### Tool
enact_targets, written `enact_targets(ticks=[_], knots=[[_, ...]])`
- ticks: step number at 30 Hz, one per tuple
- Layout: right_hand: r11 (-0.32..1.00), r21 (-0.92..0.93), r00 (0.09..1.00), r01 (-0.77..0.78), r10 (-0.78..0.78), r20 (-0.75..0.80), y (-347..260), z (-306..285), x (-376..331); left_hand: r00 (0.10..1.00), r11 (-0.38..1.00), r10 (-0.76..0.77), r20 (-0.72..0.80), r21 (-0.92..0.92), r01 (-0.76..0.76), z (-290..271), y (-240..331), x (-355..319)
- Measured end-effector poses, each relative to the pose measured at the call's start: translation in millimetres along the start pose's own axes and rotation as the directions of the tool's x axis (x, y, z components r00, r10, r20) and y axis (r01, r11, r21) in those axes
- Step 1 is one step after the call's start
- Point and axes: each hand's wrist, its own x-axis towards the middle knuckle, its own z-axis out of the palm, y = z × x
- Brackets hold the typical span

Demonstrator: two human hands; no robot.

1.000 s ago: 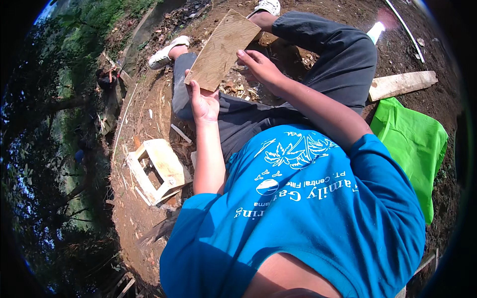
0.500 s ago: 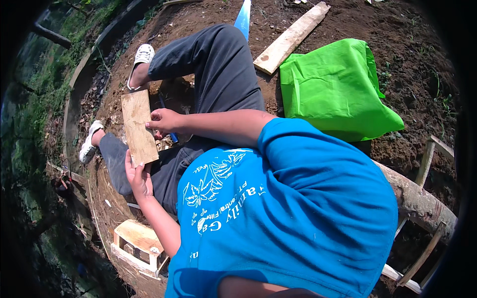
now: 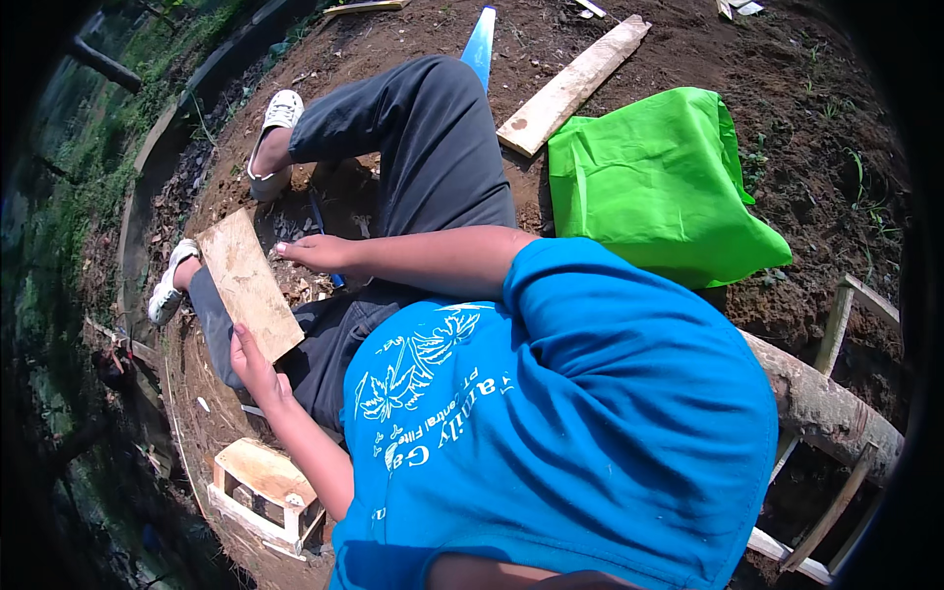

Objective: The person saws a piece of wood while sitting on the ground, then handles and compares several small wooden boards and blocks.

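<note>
A flat wooden board [image 3: 249, 285] lies across the person's lap at centre left of the frame. The left hand [image 3: 254, 366] grips its lower corner, fingers curled round the edge, while the right hand [image 3: 317, 253] rests just beside its right edge, fingers loosely extended, holding nothing. A small wooden box [image 3: 261, 489] sits on the soil at lower left; a green bag [image 3: 659, 182] lies upper right.

A bag beside me

A crumpled bright green fabric bag [image 3: 661, 187] lies on the soil at my right, just beside my knee.

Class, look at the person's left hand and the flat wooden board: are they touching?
Touching. The head view shows the left hand gripping the lower end of the wooden board, with fingers wrapped over its edge and no gap visible.
</note>
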Motion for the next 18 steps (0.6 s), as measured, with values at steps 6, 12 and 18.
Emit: enact_targets(ticks=[6, 12, 18], knots=[[0.880, 0.475, 0.967, -0.018, -0.105, 0.232, -35.3, 22.2, -34.3, 0.999, 0.998, -0.041, 0.008, 0.055, 0.040, -0.7, 9.7, 9.8], [0.821, 0.569, 0.992, 0.050, -0.105, 0.065, -61.2, 2.6, -45.9, 0.998, 0.928, -0.049, 0.040, -0.368, 0.060, 20.6, 23.0, 1.4], [0.799, 0.588, 0.989, 0.129, -0.143, -0.022, -68.8, -1.2, -44.0, 0.986, 0.953, 0.062, 0.154, -0.304, -0.012, 34.3, 22.7, -8.2]])
